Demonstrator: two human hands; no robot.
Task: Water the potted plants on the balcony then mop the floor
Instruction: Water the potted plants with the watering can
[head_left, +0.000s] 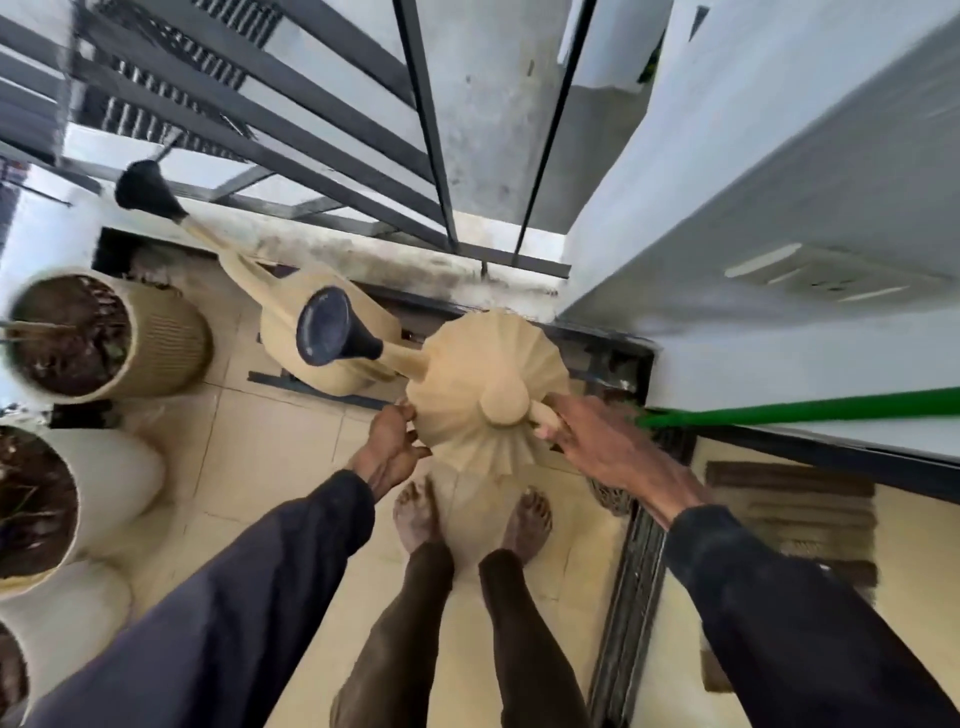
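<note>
**Watering in hand, mopping not begun**

Both hands carry the beige fluted plastic watering can (483, 384). The right hand (587, 441) clasps its handle and the left hand (392, 447) curls against its flank. Left of the can stand a ribbed tan round pot (166, 343) and a smooth white pot (119, 483) (blur hides whether the soil is wet). A green pole (805, 408), probably the mop's, lies to its right, unheld.

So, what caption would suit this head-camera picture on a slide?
Barefoot on the balcony floor, left hand and right hand hold a beige watering can beside the plant pots.
</note>
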